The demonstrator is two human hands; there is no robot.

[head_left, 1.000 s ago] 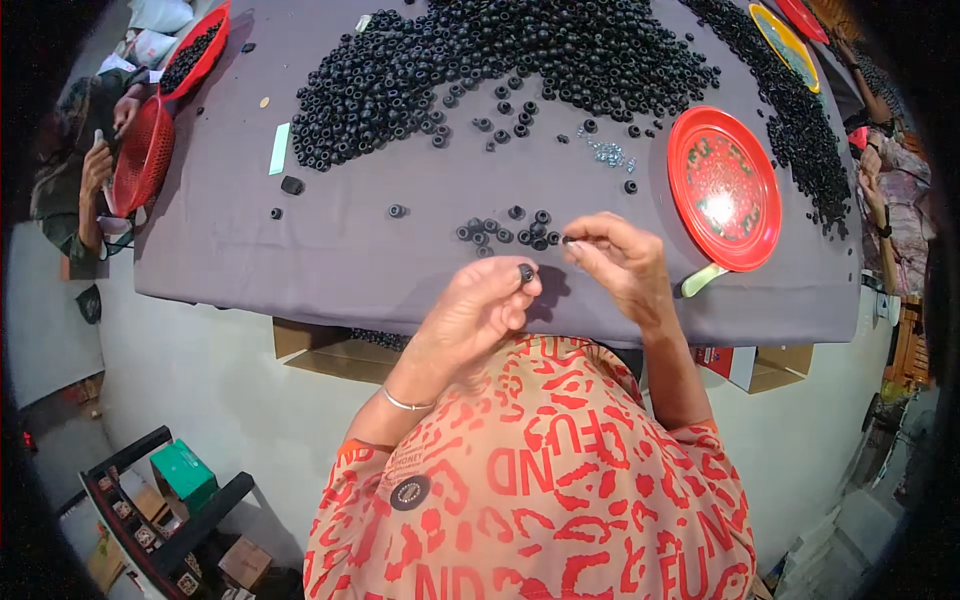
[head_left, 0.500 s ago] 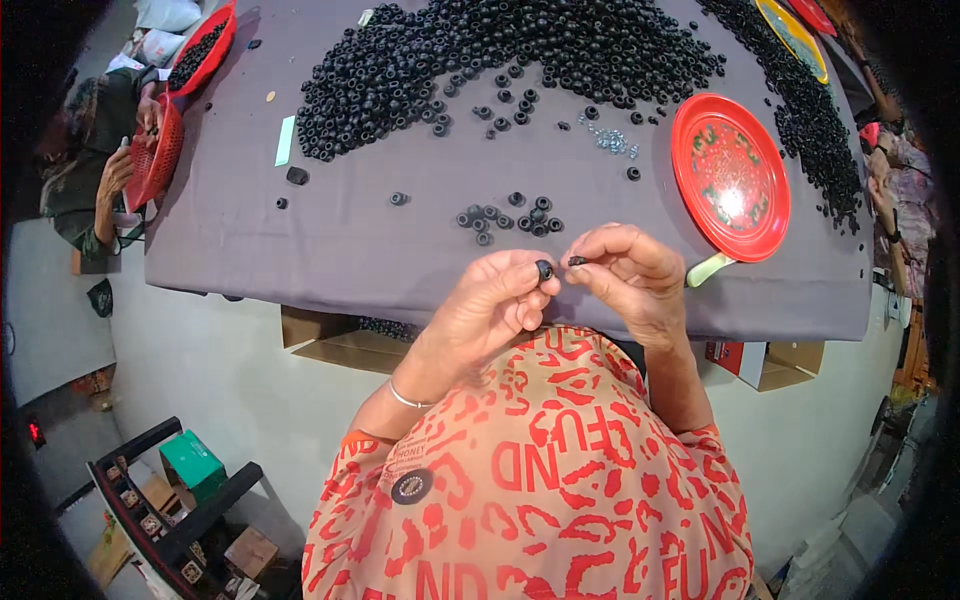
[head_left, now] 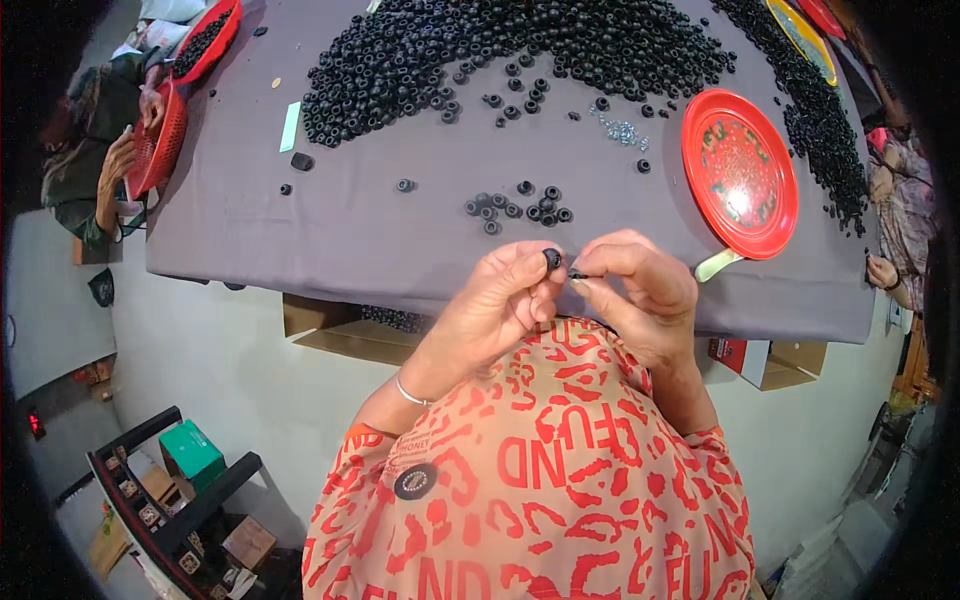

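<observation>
The left hand (head_left: 500, 300) pinched a black ring (head_left: 551, 258) between thumb and fingertips, just above the near edge of the table (head_left: 330, 240). The right hand (head_left: 640, 285) pinched a smaller dark piece (head_left: 576, 271), held against the ring. Both hands met over the table edge. A small cluster of rings (head_left: 515, 207) lay just beyond, a red plate (head_left: 740, 170) to the right.

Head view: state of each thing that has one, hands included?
left hand: pinching a small black rubber ring
right hand: pinching a tiny dark piece beside the ring
round red plastic plate: flat on the table, no rings on it
loose cluster of black rings: lying apart from the big pile
red mesh basket: tilted, held by another person
</observation>
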